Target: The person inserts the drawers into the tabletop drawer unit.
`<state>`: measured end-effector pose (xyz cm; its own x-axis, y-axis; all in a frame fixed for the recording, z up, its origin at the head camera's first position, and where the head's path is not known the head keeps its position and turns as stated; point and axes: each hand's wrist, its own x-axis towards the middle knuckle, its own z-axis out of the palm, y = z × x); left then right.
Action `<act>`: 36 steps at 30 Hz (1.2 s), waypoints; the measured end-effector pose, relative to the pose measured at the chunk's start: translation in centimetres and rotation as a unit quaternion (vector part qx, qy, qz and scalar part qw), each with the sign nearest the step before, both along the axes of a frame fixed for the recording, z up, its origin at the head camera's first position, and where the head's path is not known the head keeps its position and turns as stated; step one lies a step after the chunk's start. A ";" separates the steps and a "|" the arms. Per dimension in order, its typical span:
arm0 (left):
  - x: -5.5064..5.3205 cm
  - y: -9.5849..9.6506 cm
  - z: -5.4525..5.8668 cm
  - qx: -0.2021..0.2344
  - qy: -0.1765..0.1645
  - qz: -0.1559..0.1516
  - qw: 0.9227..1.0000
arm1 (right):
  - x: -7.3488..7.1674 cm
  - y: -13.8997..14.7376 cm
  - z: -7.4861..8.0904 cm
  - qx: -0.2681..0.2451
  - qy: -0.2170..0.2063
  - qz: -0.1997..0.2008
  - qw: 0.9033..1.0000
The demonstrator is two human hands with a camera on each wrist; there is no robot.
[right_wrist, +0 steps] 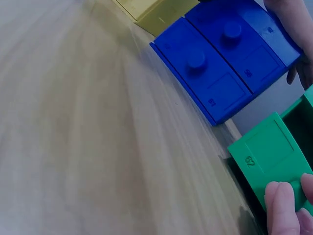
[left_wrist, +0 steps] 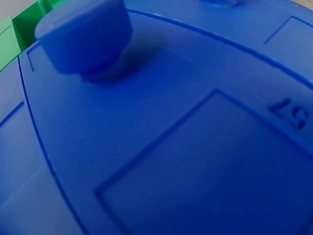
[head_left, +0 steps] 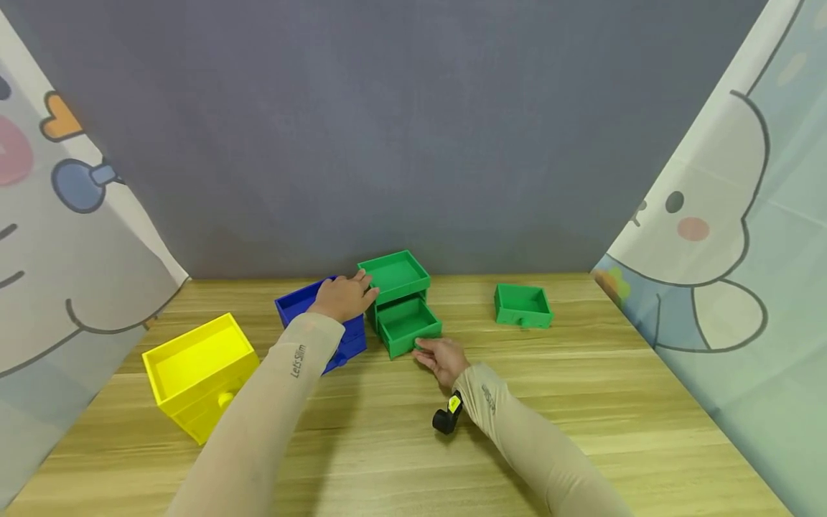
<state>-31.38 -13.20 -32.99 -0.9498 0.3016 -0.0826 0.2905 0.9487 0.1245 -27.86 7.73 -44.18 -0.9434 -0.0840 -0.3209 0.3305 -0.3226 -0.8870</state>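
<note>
A green drawer cabinet (head_left: 395,274) stands near the grey back wall, its lower drawer (head_left: 405,334) pulled partway out. Above that drawer is an open gap. My right hand (head_left: 444,359) pinches the round knob (right_wrist: 297,193) on the drawer's front, marked 62 in the right wrist view. With fingers extended, my left hand (head_left: 344,297) rests at the green cabinet's upper left edge, reaching over the blue drawer cabinet (head_left: 297,301). Blue drawer fronts (left_wrist: 161,122) with a knob fill the left wrist view; the left hand itself is out of that view.
A separate green drawer (head_left: 522,305) lies to the right on the wooden table (head_left: 620,402), its knob towards me. At the left stands a yellow drawer cabinet (head_left: 213,352). Cartoon-printed cloths (head_left: 711,237) flank the table.
</note>
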 end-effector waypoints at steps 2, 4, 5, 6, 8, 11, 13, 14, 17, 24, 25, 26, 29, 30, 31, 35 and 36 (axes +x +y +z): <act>0.0 0.0 0.0 -0.001 0.000 0.000 1.000 | -0.2 0.1 0.0 0.003 0.000 0.002 1.000; -0.1 0.0 0.0 -0.002 0.001 0.000 1.000 | -0.3 0.1 0.1 0.003 -0.003 0.001 1.000; 0.0 0.1 0.0 0.000 0.001 -0.001 1.000 | -0.4 0.1 0.1 0.003 -0.005 0.000 1.000; 0.0 0.1 0.0 0.001 0.000 -0.003 1.000 | -0.4 0.1 0.1 0.003 -0.006 -0.003 1.000; 0.1 0.1 0.1 0.004 0.000 -0.004 1.000 | -0.7 -0.1 0.2 0.004 -0.009 -0.005 1.000; 0.2 0.2 0.2 0.003 -0.001 -0.003 1.000 | -1.0 -0.2 0.1 0.005 -0.014 -0.008 1.000; 0.3 0.2 0.3 0.000 0.000 -0.001 1.000 | -1.2 -0.3 0.1 0.003 -0.017 -0.010 1.000; 0.3 0.2 0.3 -0.003 0.001 0.000 1.000 | -1.2 -0.4 0.1 0.001 -0.019 -0.011 1.000; 0.3 0.2 0.2 -0.003 0.005 0.000 1.000 | -1.4 -0.6 0.1 -0.002 -0.018 -0.015 1.000; 0.2 0.3 0.1 -0.005 0.010 0.004 1.000 | -1.9 -1.2 0.1 -0.010 -0.016 -0.019 1.000; 0.2 0.3 0.0 -0.005 0.009 0.003 1.000 | -2.0 -1.2 0.1 -0.008 -0.015 -0.016 1.000; 0.1 0.3 -0.1 -0.005 0.009 0.003 1.000 | -2.0 -1.2 0.1 -0.007 -0.017 -0.015 1.000; 0.0 0.2 -0.2 -0.008 0.007 0.003 1.000 | -2.1 -1.2 0.1 0.005 -0.020 -0.009 1.000; 0.0 0.2 -0.2 -0.007 0.005 0.005 1.000 | -2.1 -1.2 0.1 0.010 -0.022 -0.007 1.000; 0.0 0.2 -0.1 -0.007 0.004 0.006 1.000 | -2.1 -1.1 0.2 0.013 -0.024 -0.004 1.000; 0.0 0.1 -0.1 -0.004 0.002 0.004 1.000 | -1.9 -1.0 0.2 0.017 -0.031 -0.005 0.999; 0.0 0.1 -0.1 -0.003 0.002 0.003 1.000 | -1.9 -0.9 0.2 0.015 -0.033 -0.008 0.999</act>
